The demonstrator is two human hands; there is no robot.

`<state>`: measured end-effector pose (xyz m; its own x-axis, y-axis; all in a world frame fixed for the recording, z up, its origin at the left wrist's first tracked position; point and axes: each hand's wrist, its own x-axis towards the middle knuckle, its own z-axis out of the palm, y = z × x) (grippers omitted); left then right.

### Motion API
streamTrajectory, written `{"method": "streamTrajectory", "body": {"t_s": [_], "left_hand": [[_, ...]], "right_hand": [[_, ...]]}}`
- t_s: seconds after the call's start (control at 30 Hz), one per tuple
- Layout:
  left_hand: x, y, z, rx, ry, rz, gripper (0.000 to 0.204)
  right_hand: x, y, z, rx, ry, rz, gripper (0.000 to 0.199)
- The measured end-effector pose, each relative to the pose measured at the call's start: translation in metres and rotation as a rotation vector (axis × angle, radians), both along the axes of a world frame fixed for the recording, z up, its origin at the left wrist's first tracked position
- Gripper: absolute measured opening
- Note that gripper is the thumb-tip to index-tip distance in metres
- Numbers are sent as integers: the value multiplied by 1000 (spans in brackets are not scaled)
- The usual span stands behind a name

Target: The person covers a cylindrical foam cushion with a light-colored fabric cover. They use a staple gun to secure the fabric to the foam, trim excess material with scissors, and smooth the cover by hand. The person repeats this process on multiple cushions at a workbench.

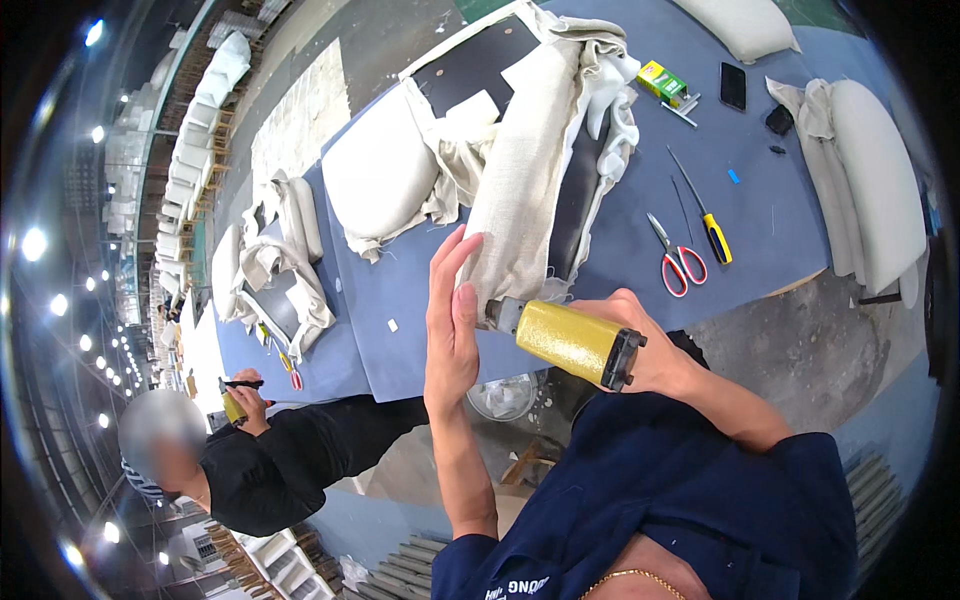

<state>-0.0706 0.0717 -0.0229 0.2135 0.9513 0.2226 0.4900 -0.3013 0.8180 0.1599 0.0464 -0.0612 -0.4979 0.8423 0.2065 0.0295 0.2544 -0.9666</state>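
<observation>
My right hand [648, 345] is wrapped round a yellow staple gun [565, 338]. Its dark nose meets the near end of a cream fabric-covered chair part [512, 190]. My left hand [452, 325] rests against the left side of that end, fingers stretched out and close together. Loose cream cloth and white padding [610, 85] bunch along the part's far and right sides, and a dark backing [575, 200] shows between the folds. The exact spot under the gun's nose is hard to see.
On the blue table [640, 225] to the right lie red-handled scissors [683, 268], a yellow screwdriver [714, 235], a green-yellow box [662, 82] with staple strips, and a phone [733, 86]. Cream cushions [880, 180] stand farther right. A co-worker [290, 450] holds another staple gun at left.
</observation>
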Motion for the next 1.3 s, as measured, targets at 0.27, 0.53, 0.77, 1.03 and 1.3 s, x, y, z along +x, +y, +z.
{"method": "streamTrajectory", "body": {"t_s": [0.27,0.53,0.77,1.03,1.3], "left_hand": [[2,3,4,-22,26,-30,41],[8,-2,-3,11,22,-29,41],[18,-6,3,-2,44,-24,42],[17,-11,20,-65,-85,-2,45],[37,-22,-10,67,-154,-121,61]], "right_hand": [[-4,-11,-16,129,91,-147,27],[-3,-14,-26,152,71,-158,28],[5,-13,-13,177,63,-125,26],[3,-12,3,64,35,-93,24],[104,-17,-26,203,-499,-192,26]]}}
